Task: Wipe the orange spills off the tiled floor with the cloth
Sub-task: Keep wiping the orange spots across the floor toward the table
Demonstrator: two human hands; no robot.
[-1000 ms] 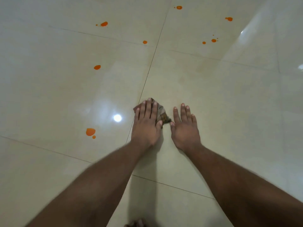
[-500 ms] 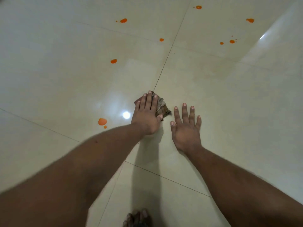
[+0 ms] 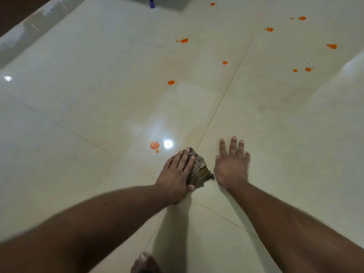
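2 hands are down on the tiled floor [image 3: 275, 134], and we count about 10 orange spills left. Our left hand [image 3: 175, 174] lies flat on the cloth [image 3: 199, 168], fingers straight, pressing rather than clutching. Our right hand [image 3: 232, 164] is spread, palm down, on bare tile just beside the cloth, holding nothing. The cloth sits bunched on the grout line, brownish and crumpled. It looks soft and light, so we reckon a flat palm on top drives it best over glossy, likely slippery tile. The nearest spill [image 3: 154, 145] waits near the cloth, up and left; the rest lie well apart, farther out.
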